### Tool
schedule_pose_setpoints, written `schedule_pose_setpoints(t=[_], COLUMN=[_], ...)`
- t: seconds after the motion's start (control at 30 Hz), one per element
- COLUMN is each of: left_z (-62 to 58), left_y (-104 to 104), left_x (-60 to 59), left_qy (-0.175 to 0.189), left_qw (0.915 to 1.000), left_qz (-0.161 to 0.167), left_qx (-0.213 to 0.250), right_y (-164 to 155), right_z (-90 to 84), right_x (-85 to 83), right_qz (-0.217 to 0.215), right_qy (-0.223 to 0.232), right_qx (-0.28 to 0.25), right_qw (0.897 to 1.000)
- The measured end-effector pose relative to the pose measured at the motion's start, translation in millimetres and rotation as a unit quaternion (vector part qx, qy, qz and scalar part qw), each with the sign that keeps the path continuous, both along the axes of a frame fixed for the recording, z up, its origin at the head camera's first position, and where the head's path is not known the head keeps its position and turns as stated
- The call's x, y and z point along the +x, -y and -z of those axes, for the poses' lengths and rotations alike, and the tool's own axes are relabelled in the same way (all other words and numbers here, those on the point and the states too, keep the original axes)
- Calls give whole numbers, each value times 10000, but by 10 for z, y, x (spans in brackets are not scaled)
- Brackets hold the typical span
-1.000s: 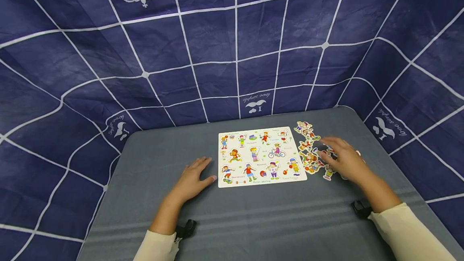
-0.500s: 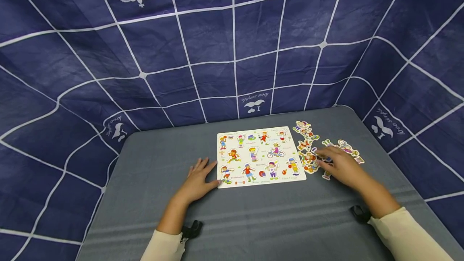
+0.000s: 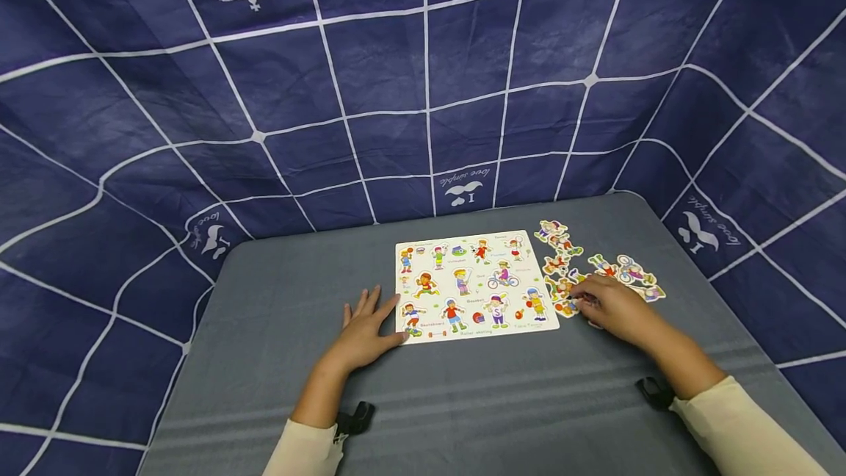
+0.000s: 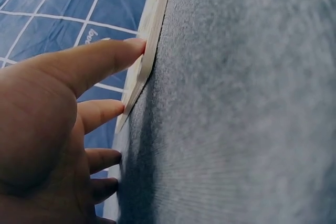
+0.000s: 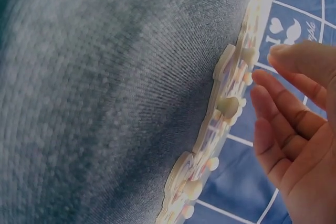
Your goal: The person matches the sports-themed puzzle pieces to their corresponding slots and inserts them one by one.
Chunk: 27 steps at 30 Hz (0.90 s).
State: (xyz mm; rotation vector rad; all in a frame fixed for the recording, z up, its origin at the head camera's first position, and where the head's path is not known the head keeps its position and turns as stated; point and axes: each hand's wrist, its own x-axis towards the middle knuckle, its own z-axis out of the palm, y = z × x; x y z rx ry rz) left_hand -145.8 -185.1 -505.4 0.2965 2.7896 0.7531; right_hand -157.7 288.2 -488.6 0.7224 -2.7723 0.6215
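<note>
On the grey table [image 3: 277, 329], the left hand [image 3: 366, 329] lies flat with its fingers straight and spread, holding nothing, its thumb tip touching the near left corner of the puzzle board [image 3: 472, 285], which sits at the table's middle. Just right of the board lies a loose cluster of cut-out puzzle pieces [image 3: 562, 244]. The right hand [image 3: 611, 307] hovers over the near end of that cluster, fingers loosely bent and apart with nothing gripped between them; the wrist view shows them just beside the pieces.
</note>
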Motion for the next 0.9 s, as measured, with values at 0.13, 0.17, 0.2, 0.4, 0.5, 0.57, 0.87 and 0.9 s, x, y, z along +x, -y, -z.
schedule_pose_setpoints(t=[0.13, 0.17, 0.2, 0.4, 0.5, 0.57, 0.87, 0.9], left_z=[-2, -4, -5, 13, 22, 29, 47, 48], left_y=[11, 11, 12, 22, 22, 26, 29, 30], left_x=[9, 12, 16, 21, 23, 23, 21, 21], left_qy=[32, 28, 20, 23, 5, 0, 31, 32], left_qw=[10000, 10000, 10000, 10000, 9999, 9999, 9998, 9998], left_qz=[36, 36, 37, 68, 67, 57, 106, 110], left_qx=[-4, 29, 47, -53, -89, -123, -135, -151], right_y=[3, 2, 3, 9, 8, 10, 3, 4], right_z=[35, 46, 54, 80, 87, 90, 108, 112], right_x=[-14, -16, -17, -28, -31, -34, -42, -46], right_qz=[-191, -244, -291, -418, -424, -436, -466, -474], right_qy=[-129, -169, -247, -438, -450, -423, -273, -300], right_qx=[57, 57, 69, 84, 87, 73, 5, -9], right_qw=[9997, 9995, 9992, 9981, 9980, 9981, 9985, 9984])
